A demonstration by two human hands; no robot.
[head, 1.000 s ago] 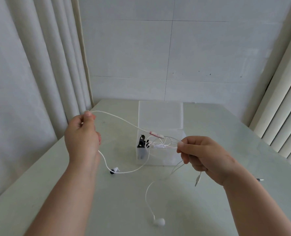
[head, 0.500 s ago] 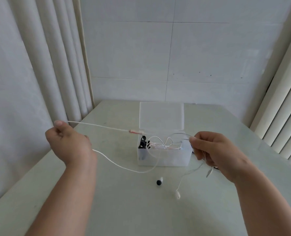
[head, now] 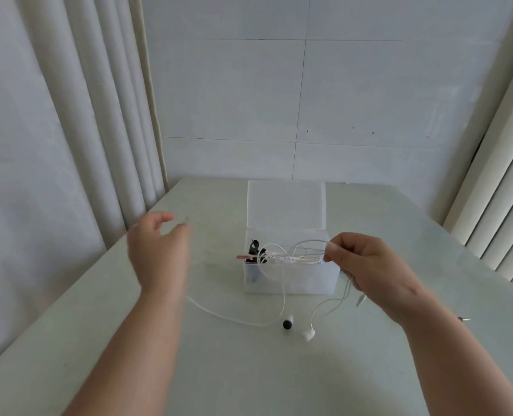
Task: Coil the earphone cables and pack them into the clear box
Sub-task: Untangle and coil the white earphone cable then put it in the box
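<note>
Has dropped the thin white earphone cable (head: pixel 234 319) from the left hand (head: pixel 156 253), now spread open. Still pinches its loops in the right hand (head: pixel 369 265) above the clear plastic box (head: pixel 309 280).

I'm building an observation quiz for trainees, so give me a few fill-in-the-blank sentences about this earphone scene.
1. The clear box has its lid standing ___.
2. The right hand pinches loops of white ___.
3. The left hand holds ___.
4. The white earbud lies on the ___.

Missing words: open; cable; nothing; table.
</note>
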